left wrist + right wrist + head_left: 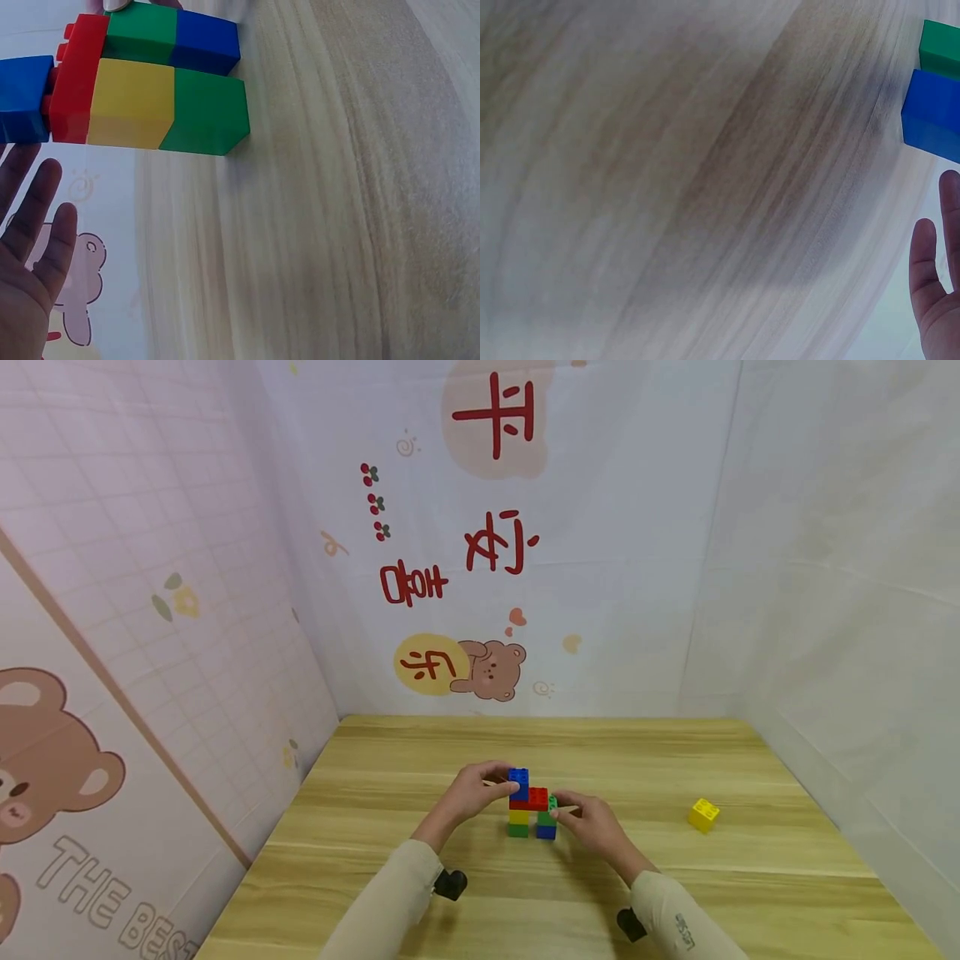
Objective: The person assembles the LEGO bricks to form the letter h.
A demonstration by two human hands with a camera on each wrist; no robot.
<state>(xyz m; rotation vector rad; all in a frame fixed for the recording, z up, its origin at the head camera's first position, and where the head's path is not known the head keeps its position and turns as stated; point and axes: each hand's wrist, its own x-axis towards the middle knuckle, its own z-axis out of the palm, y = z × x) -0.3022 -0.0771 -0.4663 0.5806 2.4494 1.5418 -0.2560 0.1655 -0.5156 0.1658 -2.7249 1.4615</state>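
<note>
Toy building blocks stand as a small arch on the table. On the left, a yellow block (518, 817) sits on a green block (206, 111); on the right, another green block (141, 34) rests on a blue one (547, 832). A red block (75, 82) spans both columns. My left hand (472, 791) pinches a second blue block (521, 783) above the red block's left end; red studs show in a narrow gap between them in the left wrist view. My right hand (596, 824) pinches the right column's green block between thumb and fingers.
A loose yellow block (703, 815) lies on the wooden table (420, 743) to the right of the arch. Printed cloth hangs behind the table and along its sides. A dark wrist-worn device (451, 884) shows by the left sleeve, and another (631, 924) by the right.
</note>
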